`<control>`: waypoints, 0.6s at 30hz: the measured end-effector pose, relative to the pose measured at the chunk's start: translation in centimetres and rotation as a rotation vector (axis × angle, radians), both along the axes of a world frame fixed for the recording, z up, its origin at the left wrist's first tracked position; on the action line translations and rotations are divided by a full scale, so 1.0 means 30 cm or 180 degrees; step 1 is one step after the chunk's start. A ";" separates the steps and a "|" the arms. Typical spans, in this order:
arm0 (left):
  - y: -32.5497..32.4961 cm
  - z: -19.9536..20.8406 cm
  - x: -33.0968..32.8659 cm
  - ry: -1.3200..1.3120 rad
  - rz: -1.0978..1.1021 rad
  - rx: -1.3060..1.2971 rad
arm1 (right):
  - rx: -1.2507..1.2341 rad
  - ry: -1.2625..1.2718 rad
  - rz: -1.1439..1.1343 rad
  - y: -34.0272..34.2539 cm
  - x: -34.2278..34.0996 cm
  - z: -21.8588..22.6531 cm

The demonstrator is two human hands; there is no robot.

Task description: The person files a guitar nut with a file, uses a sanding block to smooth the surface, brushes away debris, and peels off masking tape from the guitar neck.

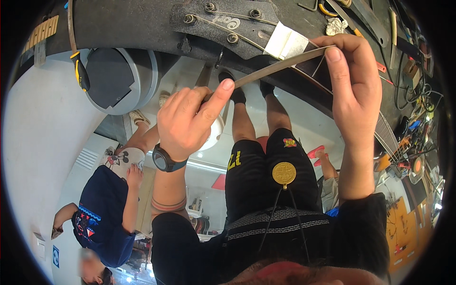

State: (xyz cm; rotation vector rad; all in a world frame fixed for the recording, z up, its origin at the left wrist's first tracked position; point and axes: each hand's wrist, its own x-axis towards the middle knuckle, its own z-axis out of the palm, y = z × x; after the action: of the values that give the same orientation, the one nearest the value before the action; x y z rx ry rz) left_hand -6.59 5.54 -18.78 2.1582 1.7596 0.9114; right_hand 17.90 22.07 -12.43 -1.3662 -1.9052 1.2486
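Note:
A long, narrow flat file (280,65) slants up to the right between my two hands. My left hand (187,116) is wrapped around its near-left end, thumb lying along the top. At the far end, my right hand (354,71) pinches the file between thumb and fingers. Below it on the bench lies a guitar, its dark speckled headstock (221,28) at the upper middle with tuning posts and a few strings. White tape (286,42) covers the neck where it meets the headstock. My right hand and forearm hide part of the fretboard (388,135).
The dark workbench (137,23) curves across the top. A yellow-and-black handled tool (80,71) hangs over its edge at left, above a round grey bin (118,80). Tools and cables (418,109) crowd the right. A person in a navy shirt (102,213) is at lower left.

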 end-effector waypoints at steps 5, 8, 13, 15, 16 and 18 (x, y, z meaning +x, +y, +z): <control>0.011 0.020 0.006 -0.0101 -0.0140 -0.0070 | 0.0009 0.0372 -0.0071 0.002 0.006 -0.019; -0.007 0.015 -0.025 -0.0015 -0.0146 -0.0189 | -0.0026 0.0169 0.0127 0.012 0.011 -0.004; -0.027 -0.002 -0.050 -0.0059 -0.0099 -0.0171 | 0.0461 -0.0300 0.0558 0.022 -0.001 -0.009; -0.023 0.003 -0.048 -0.0095 -0.0087 -0.0160 | 0.0179 -0.0218 0.0372 0.015 -0.004 -0.003; -0.017 0.010 -0.043 -0.0228 -0.0107 -0.0278 | -0.0107 -0.0129 0.0185 0.013 -0.005 -0.001; -0.002 0.027 -0.025 -0.0363 -0.0122 -0.0394 | -0.0173 -0.0055 0.0104 0.024 -0.002 0.002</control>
State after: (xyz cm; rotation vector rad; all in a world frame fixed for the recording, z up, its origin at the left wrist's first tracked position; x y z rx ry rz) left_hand -7.34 5.47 -17.96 2.0147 1.6691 0.8739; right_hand 17.83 22.80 -12.35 -1.3825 -1.9255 1.3175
